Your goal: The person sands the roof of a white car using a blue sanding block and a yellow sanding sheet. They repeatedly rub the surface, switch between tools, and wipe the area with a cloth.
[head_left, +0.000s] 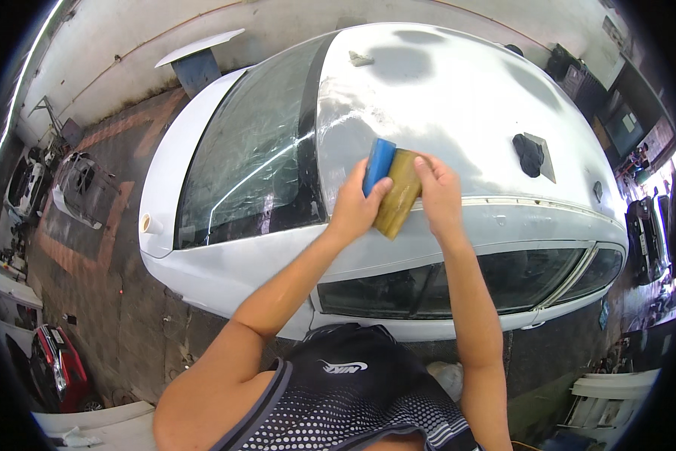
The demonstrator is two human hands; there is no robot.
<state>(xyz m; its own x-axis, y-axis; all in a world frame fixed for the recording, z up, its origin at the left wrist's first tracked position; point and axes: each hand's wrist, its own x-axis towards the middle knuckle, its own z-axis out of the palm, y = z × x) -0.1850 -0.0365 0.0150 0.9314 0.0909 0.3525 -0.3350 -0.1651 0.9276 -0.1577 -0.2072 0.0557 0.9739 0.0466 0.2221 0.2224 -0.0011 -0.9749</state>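
My left hand (354, 201) holds a blue block (380, 163), which looks like a sanding block, with the thumb also against a curled yellow-brown sheet of sandpaper (402, 192). My right hand (441, 194) pinches the upper right edge of that sheet, thumb on its face. Block and sheet are side by side above the near edge of a car roof (458, 113). The roof is white with dull grey patches. Most of my left fingers are hidden behind the block and sheet.
The windshield (255, 143) lies left of my hands, the side windows (503, 282) below. A black cloth-like item (529, 155) and a small crumpled piece (361, 59) rest on the roof. A cup-like object (151, 224) stands on the hood. A red car part (58, 364) is at lower left.
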